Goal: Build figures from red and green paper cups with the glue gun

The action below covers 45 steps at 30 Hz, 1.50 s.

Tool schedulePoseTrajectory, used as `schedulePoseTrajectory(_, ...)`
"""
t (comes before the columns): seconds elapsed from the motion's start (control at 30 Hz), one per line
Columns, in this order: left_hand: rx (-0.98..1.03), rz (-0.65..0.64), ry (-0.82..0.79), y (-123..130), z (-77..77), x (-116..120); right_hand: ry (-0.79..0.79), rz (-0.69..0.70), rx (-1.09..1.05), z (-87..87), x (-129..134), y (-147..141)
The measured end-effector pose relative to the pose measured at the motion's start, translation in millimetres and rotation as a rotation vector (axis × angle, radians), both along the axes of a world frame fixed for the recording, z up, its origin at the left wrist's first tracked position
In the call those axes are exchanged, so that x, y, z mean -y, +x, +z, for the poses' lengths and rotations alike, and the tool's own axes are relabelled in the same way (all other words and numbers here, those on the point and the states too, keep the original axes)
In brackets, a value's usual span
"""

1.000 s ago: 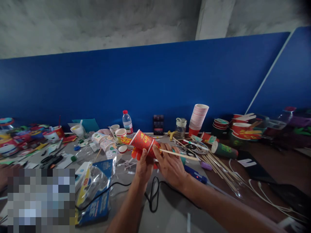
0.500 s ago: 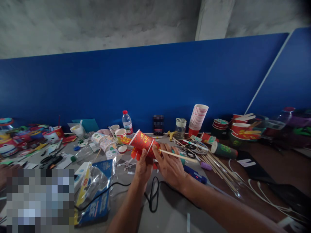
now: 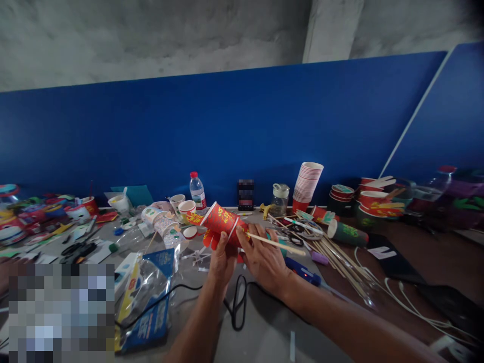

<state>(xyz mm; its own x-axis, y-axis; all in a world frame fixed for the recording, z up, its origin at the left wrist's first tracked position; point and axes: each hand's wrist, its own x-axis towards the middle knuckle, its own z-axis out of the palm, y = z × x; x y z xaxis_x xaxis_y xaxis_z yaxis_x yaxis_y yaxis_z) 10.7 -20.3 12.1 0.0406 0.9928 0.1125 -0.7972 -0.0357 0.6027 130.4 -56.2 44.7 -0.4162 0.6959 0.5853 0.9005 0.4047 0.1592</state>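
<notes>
A red paper cup (image 3: 220,218) with yellow lettering lies on its side above the table, its white-rimmed mouth to the upper left. Against its right end sits a second red piece, mostly covered by my fingers. My left hand (image 3: 224,257) grips the cup from below, thumb along its near side. My right hand (image 3: 262,257) is wrapped over the right end. A thin wooden stick (image 3: 280,244) juts out to the right across my right fingers; how it joins the cup is hidden. Orange-red rounded pieces (image 3: 212,239) show under the cup.
A blue glue gun (image 3: 304,272) with a lit red dot lies right of my hand, near wooden sticks (image 3: 342,264). Black cable (image 3: 239,307) loops in front. Stacked cups (image 3: 308,184), a water bottle (image 3: 197,192) and a jar (image 3: 280,199) stand behind. Blue packaging (image 3: 155,297) lies left.
Hardly anything differs. Both hands keep the same hold on the red cup, and the view has shifted very slightly.
</notes>
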Motion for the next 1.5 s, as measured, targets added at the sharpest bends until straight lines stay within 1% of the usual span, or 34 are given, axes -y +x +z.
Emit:
schedulePoseTrajectory(0.13, 0.014, 0.017, -0.003, -1, -4.5, -4, 0.021, 0.01, -0.018, -3.0, 0, 1)
schedulePoseTrajectory(0.23, 0.031, 0.035, 0.009, 0, -4.8, -6, 0.054, 0.014, -0.026, -6.7, -1, 4)
schedulePoseTrajectory(0.43, 0.019, -0.023, 0.064, 5, 1.9, -1, 0.053, 0.024, -0.128, -10.7, -3, 13)
schedulePoseTrajectory(0.67, -0.062, 0.067, 0.179, 9, 11.3, 4, 0.064, 0.073, -0.244, -7.7, -3, 18)
schedulePoseTrajectory(0.77, -0.102, 0.035, 0.226, 10, 15.2, 6, 0.067, 0.069, -0.312, -7.7, -6, 20)
schedulePoseTrajectory(0.83, -0.117, 0.013, 0.232, 11, 14.8, 7, 0.069, 0.059, -0.385, -8.8, -10, 21)
schedulePoseTrajectory(0.9, -0.135, -0.008, 0.219, 12, 11.8, 7, 0.054, 0.044, -0.479, -10.7, -15, 23)
schedulePoseTrajectory(1.0, -0.188, -0.077, 0.221, 15, 5.3, 5, 0.005, 0.03, -0.587, -14.7, -19, 25)
schedulePoseTrajectory(1.07, -0.219, -0.111, 0.232, 17, 1.7, 3, -0.04, 0.036, -0.6, -17.4, -20, 26)
schedulePoseTrajectory(1.13, -0.226, -0.108, 0.224, 18, -0.9, 1, -0.073, 0.045, -0.596, -19.6, -19, 27)
schedulePoseTrajectory(1.37, -0.161, -0.009, 0.187, 15, -2.4, -3, -0.075, 0.079, -0.582, -19.6, -13, 25)
schedulePoseTrajectory(1.5, -0.123, 0.011, 0.193, 13, 0.0, -3, -0.094, 0.095, -0.546, -17.3, -10, 24)
